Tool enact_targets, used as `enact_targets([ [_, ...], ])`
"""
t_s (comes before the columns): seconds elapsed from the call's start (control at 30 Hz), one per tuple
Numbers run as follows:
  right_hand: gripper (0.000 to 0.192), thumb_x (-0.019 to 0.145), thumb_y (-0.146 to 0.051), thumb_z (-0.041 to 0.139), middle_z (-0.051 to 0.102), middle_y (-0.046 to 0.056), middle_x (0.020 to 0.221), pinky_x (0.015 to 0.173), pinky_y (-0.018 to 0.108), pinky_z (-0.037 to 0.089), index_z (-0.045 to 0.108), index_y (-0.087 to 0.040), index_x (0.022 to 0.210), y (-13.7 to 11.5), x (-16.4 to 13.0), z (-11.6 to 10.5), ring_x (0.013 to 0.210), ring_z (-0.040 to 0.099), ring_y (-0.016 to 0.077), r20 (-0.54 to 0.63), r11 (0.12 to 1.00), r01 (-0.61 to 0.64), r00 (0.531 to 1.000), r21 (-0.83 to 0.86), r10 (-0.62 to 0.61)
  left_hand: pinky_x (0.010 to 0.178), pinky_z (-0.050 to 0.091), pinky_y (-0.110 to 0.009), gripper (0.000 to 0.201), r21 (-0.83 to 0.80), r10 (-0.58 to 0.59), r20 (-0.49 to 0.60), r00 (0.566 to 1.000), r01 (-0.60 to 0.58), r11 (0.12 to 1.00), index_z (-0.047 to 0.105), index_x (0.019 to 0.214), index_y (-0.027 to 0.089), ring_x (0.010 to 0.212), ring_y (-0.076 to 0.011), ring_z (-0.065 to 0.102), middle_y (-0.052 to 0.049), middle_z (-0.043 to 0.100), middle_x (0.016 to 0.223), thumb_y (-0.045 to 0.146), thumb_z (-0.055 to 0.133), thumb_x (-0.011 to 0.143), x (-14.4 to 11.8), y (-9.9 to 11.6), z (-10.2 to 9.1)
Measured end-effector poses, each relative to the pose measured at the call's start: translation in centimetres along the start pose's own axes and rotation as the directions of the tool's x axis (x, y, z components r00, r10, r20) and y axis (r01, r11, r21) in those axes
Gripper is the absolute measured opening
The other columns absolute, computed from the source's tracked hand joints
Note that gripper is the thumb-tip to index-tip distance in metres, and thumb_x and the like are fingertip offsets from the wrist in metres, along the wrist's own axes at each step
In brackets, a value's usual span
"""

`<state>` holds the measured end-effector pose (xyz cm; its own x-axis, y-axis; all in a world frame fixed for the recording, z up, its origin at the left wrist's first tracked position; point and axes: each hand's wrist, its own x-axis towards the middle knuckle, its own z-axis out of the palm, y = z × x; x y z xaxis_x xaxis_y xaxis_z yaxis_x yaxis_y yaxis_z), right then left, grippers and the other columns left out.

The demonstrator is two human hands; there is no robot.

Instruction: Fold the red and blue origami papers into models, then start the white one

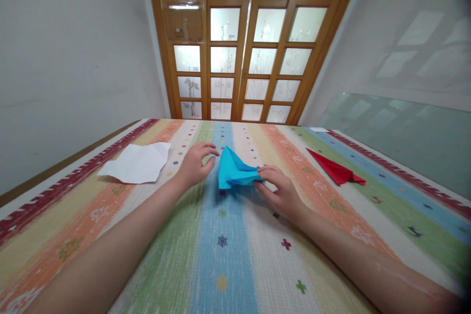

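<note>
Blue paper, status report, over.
Right hand pinching blue paper at its edge. Left hand open beside it. White paper left, red paper right, both apart.

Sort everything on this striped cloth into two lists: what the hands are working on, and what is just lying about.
In hand:
- blue folded paper, pinched at its right edge by the right hand
- left hand, curled just left of it, contact unclear

Lying about:
- crumpled white paper, at the left
- red folded paper, at the right
- striped tablecloth under it all

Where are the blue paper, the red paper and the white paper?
blue paper [232, 172], head view, middle of its folded body
red paper [334, 169], head view, its long flat wing
white paper [138, 163], head view, centre of the crumpled sheet
</note>
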<state>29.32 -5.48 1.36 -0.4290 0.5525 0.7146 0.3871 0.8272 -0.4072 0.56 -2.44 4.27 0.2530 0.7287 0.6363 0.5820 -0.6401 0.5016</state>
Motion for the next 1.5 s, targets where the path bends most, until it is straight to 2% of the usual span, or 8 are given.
enact_targets([
  [0.17, 0.017, 0.093, -0.037, 0.062, 0.07, 0.005, 0.088, 0.075, 0.035, 0.051, 0.071, -0.022, 0.091, 0.9, 0.3, -0.7, 0.081, 0.063, 0.0215, -0.101, 0.925, -0.319, 0.933, 0.206, 0.345, 0.114, 0.031, -0.044, 0.025, -0.086, 0.217, 0.268, 0.939, -0.201, 0.976, 0.072, 0.103, 0.022, 0.111, -0.025, 0.062, -0.006, 0.071, 0.11, 0.036, 0.053, 0.096, 0.1, 3.9, -0.2],
  [0.3, 0.022, 0.087, -0.044, 0.07, 0.07, 0.002, 0.083, 0.064, 0.029, 0.05, 0.072, -0.022, 0.09, 1.1, 1.1, -1.6, 0.072, 0.062, 0.0181, -0.075, 0.777, -0.433, 0.851, 0.457, 0.519, 0.116, 0.028, -0.05, 0.037, -0.094, 0.26, 0.258, 0.93, -0.244, 0.965, 0.067, 0.116, 0.023, 0.117, -0.0268, 0.06, -0.007, 0.07, 0.117, 0.043, 0.071, 0.085, 0.4, 4.4, -0.1],
  [0.4, 0.02, 0.083, -0.042, 0.075, 0.071, 0.0, 0.081, 0.065, 0.027, 0.051, 0.073, -0.024, 0.09, 0.9, 1.7, -2.3, 0.07, 0.062, 0.016, -0.023, 0.623, -0.452, 0.798, 0.638, 0.602, 0.111, 0.036, -0.048, 0.016, -0.139, 0.271, 0.207, 0.94, -0.246, 0.959, 0.072, 0.094, 0.021, 0.106, -0.0236, 0.065, -0.006, 0.073, 0.105, 0.035, 0.07, 0.087, 0.7, 4.1, -0.2],
  [0.63, 0.019, 0.076, -0.036, 0.081, 0.069, -0.002, 0.074, 0.065, 0.027, 0.055, 0.07, -0.023, 0.082, -0.6, 3.2, -3.8, 0.065, 0.062, 0.015, 0.074, 0.359, -0.441, 0.709, 0.823, 0.701, 0.093, 0.052, -0.038, 0.009, -0.261, 0.201, 0.141, 0.969, -0.16, 0.952, 0.074, 0.089, 0.02, 0.097, -0.0218, 0.069, -0.006, 0.075, 0.093, 0.028, 0.072, 0.086, 1.3, 4.1, -1.9],
  [0.87, 0.019, 0.074, -0.033, 0.081, 0.072, -0.001, 0.073, 0.068, 0.031, 0.057, 0.068, -0.022, 0.081, -0.8, 3.2, -4.6, 0.066, 0.066, 0.018, 0.256, 0.172, -0.537, 0.629, 0.826, 0.734, 0.102, 0.047, -0.042, 0.027, -0.103, 0.325, 0.235, 0.916, -0.309, 0.946, 0.072, 0.108, 0.024, 0.114, -0.0236, 0.062, -0.007, 0.07, 0.117, 0.019, 0.073, 0.082, 1.3, 4.2, -2.0],
  [1.0, 0.018, 0.074, -0.035, 0.078, 0.074, 0.001, 0.076, 0.071, 0.036, 0.058, 0.068, -0.022, 0.081, -1.0, 2.9, -4.7, 0.07, 0.069, 0.0224, 0.393, 0.071, -0.61, 0.591, 0.789, 0.704, 0.1, 0.048, -0.042, 0.018, -0.044, 0.345, 0.264, 0.901, -0.346, 0.937, 0.075, 0.101, 0.023, 0.114, -0.0243, 0.061, -0.008, 0.068, 0.117, 0.019, 0.072, 0.083, 1.1, 4.5, -1.5],
  [1.2, 0.013, 0.076, -0.033, 0.075, 0.074, -0.001, 0.074, 0.073, 0.034, 0.058, 0.067, -0.023, 0.079, -0.7, 2.8, -5.0, 0.07, 0.07, 0.0207, 0.419, 0.056, -0.613, 0.601, 0.788, 0.681, 0.098, 0.05, -0.04, 0.006, -0.106, 0.334, 0.264, 0.905, -0.317, 0.942, 0.076, 0.09, 0.023, 0.108, -0.0228, 0.065, -0.006, 0.072, 0.111, 0.023, 0.071, 0.085, 1.1, 5.0, -1.5],
  [1.5, 0.012, 0.083, -0.031, 0.071, 0.079, 0.001, 0.09, 0.083, 0.037, 0.061, 0.071, -0.025, 0.093, 0.6, 3.4, -6.3, 0.083, 0.074, 0.0221, 0.325, 0.04, -0.517, 0.595, 0.855, 0.735, 0.094, 0.051, -0.038, 0.014, -0.181, 0.156, 0.089, 0.984, -0.138, 0.974, 0.076, 0.096, 0.021, 0.103, -0.0234, 0.069, -0.006, 0.076, 0.103, 0.025, 0.072, 0.083, 1.5, 4.5, -2.6],
])
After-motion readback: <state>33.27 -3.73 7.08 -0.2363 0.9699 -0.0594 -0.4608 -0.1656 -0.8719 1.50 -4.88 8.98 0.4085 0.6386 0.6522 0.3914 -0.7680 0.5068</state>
